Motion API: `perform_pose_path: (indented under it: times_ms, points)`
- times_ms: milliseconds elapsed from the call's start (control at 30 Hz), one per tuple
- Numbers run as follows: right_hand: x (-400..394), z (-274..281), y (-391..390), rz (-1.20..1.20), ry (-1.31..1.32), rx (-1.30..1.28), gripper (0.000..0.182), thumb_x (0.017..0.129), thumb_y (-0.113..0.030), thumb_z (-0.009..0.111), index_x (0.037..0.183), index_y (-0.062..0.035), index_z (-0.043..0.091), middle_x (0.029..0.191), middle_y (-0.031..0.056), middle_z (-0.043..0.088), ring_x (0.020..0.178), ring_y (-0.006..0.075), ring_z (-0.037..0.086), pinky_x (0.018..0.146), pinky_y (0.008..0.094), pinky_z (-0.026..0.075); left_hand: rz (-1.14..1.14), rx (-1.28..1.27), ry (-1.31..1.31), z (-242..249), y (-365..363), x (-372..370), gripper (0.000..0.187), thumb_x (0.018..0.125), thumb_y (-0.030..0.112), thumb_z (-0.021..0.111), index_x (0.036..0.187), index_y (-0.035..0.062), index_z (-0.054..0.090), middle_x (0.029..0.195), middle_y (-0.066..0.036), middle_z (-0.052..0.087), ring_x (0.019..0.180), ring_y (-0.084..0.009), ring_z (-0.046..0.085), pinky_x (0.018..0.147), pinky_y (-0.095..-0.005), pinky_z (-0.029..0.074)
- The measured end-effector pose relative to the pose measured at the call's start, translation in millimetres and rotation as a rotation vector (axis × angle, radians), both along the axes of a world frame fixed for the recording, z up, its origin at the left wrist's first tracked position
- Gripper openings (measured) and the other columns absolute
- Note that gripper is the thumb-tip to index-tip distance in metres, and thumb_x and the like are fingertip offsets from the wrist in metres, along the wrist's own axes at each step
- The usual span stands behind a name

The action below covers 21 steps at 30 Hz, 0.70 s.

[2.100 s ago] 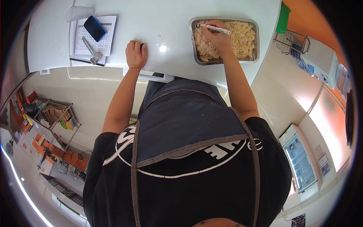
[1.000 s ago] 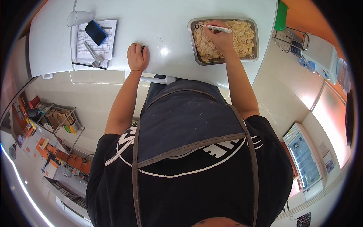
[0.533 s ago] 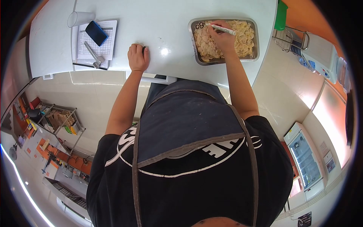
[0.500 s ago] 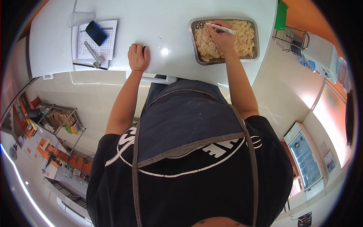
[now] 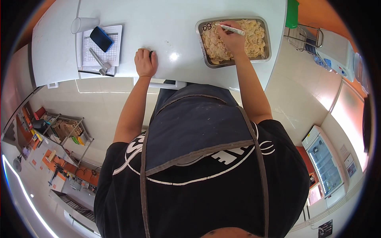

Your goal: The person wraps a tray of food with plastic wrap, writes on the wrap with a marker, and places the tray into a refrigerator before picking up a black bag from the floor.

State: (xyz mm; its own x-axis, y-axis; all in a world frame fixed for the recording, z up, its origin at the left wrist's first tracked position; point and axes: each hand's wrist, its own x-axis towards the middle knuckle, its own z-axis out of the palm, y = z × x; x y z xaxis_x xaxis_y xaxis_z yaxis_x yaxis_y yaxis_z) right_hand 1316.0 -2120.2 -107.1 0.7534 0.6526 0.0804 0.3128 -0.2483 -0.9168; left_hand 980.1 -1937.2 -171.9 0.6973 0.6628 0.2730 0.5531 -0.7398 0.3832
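Observation:
My right hand [image 5: 233, 41] is closed around a white marker [image 5: 232, 29] with red on it, its tip over the upper left part of a metal tray [image 5: 269, 44]. Pale, lumpy food [image 5: 255, 37] fills the tray. Black round characters [image 5: 207, 27] show near the tray's upper left corner, just left of the marker tip. My left hand [image 5: 145, 63] rests on the white table [image 5: 170, 23] with curled fingers, a small black object [image 5: 151, 54] between thumb and forefinger.
On the table's left lie a clear cup [image 5: 84, 25] on its side, a blue-edged phone [image 5: 101, 39] and a metal tool [image 5: 97, 60] on printed sheets [image 5: 113, 53]. A green container [image 5: 292, 14] and a wire rack [image 5: 303, 37] stand beyond the right edge.
The whole view has shifted slightly. The marker and my right hand keep nearly the same place over the tray, and my left hand still rests on the table.

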Motion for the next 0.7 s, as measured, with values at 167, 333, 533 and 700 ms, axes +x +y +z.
perform_pose_path:
  times_ms: [167,333,533,700]
  points:
    - [1.0,-3.1,-0.3,-0.02,-0.039,0.008,0.016,0.084,-0.013,0.078,0.095,-0.0035,0.071,0.087,0.0021,0.069,0.071,0.0084,0.063,0.062,0.0228,0.052,0.026,-0.037,0.037,4.6,-1.1,1.7,0.019,0.091,0.021,0.062,0.091,0.0028,0.06,0.101,-0.015,0.058,0.097,-0.0355,0.055,0.087,-0.0469,0.044]
    - [-0.4,-3.2,-3.5,-0.015,-0.044,-0.014,0.016,0.083,-0.013,0.078,0.093,-0.0032,0.07,0.085,0.0028,0.069,0.071,0.0083,0.063,0.063,0.0232,0.052,0.031,-0.052,0.051,5.6,-2.1,2.1,0.019,0.09,0.021,0.063,0.091,0.0026,0.059,0.102,-0.016,0.058,0.097,-0.0359,0.055,0.087,-0.0466,0.044]
    - [-0.5,-10.8,-13.7,-0.02,-0.017,-0.076,0.018,0.083,-0.013,0.078,0.095,-0.0028,0.069,0.085,0.0029,0.07,0.071,0.0069,0.063,0.063,0.0227,0.052,0.031,-0.048,0.057,7.0,-2.3,2.2,0.019,0.091,0.021,0.063,0.09,0.0027,0.059,0.102,-0.016,0.057,0.097,-0.0361,0.055,0.086,-0.0464,0.044]
    - [2.3,-19.9,-8.5,-0.132,0.089,0.076,0.019,0.082,-0.013,0.08,0.094,-0.002,0.07,0.085,0.0026,0.07,0.072,0.0063,0.062,0.063,0.0225,0.051,0.013,-0.021,0.016,3.3,0.8,1.9,0.019,0.091,0.023,0.062,0.09,0.0043,0.058,0.099,-0.015,0.056,0.093,-0.0357,0.054,0.083,-0.0464,0.043]
